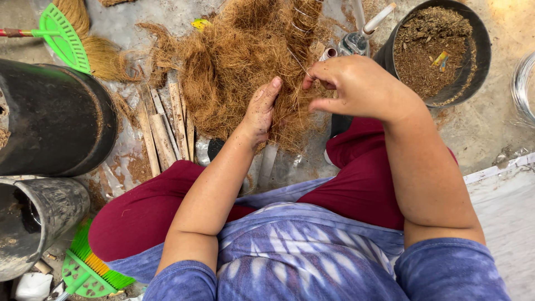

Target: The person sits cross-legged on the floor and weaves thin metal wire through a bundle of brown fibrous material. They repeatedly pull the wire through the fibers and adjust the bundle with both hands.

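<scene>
both hands (312, 97) in coconut fibre (239, 61)

1. A heap of brown coconut fibre (245, 61) is seen on the ground in front of the seated person.
2. The left hand (262, 111) is laid flat against the fibre, fingers extended.
3. A thin strand is pinched between thumb and fingertips of the right hand (351, 83), at the heap's right edge.
4. A black pot (479, 61) filled with dry brown matter is placed just right of that hand.
5. Wooden slats (164, 125) are laid left of the heap.
6. Large black tubs (53, 120) are noted at far left; a green broom (61, 36) is seen above them.
</scene>
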### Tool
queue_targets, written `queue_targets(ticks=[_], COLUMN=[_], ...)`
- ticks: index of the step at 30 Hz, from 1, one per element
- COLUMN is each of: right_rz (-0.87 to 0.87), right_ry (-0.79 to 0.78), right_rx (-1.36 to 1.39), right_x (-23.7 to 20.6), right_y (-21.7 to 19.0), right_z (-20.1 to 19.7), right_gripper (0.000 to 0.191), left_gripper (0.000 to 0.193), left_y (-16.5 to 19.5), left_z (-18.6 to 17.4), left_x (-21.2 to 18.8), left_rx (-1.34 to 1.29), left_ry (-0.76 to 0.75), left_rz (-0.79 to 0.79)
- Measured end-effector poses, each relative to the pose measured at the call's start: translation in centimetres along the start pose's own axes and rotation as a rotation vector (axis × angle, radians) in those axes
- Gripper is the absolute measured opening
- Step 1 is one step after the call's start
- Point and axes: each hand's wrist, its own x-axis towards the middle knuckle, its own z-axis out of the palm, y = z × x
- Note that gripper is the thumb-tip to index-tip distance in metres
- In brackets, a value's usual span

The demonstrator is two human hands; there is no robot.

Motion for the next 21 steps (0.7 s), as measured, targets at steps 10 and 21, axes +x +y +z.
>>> queue_targets(ticks=[10, 21], right_rz=[0.205, 0.398], right_ry=[0.321, 0.322], right_rx=[-0.101, 0.051], right_x=[-0.3, -0.3], right_y=[0.2, 0.6], right_z=[3.6, 3.7], right_gripper=[0.018, 0.038], left_gripper=[0.059, 0.028], left_y=[-1.1, -0.1], left_z=[-0.2, 0.2], left_x=[0.3, 0.0], left_rx=[0.149, 0.108], left_ry=[0.008, -0.065], left_rz=[0.04, -0.008])
